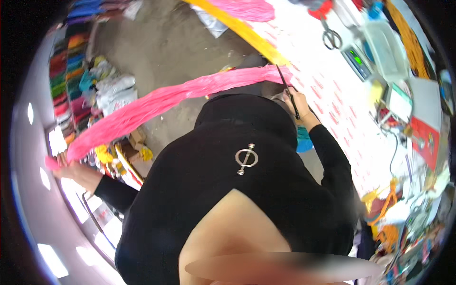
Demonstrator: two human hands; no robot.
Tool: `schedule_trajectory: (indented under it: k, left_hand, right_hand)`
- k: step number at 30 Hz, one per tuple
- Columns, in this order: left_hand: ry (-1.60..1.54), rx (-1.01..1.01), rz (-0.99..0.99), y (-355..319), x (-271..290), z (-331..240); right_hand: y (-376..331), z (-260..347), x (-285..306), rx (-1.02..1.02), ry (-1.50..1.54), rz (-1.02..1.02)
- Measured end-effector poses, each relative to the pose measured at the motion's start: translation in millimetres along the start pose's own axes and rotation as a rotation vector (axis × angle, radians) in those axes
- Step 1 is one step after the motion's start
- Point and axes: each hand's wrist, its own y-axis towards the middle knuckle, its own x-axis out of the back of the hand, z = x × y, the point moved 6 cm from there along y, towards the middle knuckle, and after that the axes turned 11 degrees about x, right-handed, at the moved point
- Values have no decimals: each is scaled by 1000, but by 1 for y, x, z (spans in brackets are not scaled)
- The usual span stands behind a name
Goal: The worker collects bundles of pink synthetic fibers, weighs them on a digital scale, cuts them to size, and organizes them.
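A long bundle of bright pink yarn [175, 94] stretches in front of my body, from far left to the table's edge on the right. Its left end is gripped by my left hand [73, 172], with a short pink tip sticking out past the fingers. My right hand [299, 105] is closed on a long, thin black tool [288, 89], held at a slant across the bundle's right end. Whether the tool is a comb, a blade or scissors cannot be made out. The bundle hangs in the air between my hands, slightly sagging.
On the right stands a white table [327, 95] with red print and a yellow edge [247, 33]. It bears scissors [331, 38], a scale with a green display [357, 61], a clear plastic tub [384, 50] and another pink bundle [251, 8]. Coloured bundles [61, 76] fill shelves at left.
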Motion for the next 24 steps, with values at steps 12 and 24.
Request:
schedule_trajectory:
  k: [12,24]
  left_hand:
    - [-208,171,610,-27,-25,-14]
    - [-257,168,642,-12,-25,-15]
  right_hand:
    - [125,130,-57,407,-74,503]
    - [129,150,-63,450,-85,678]
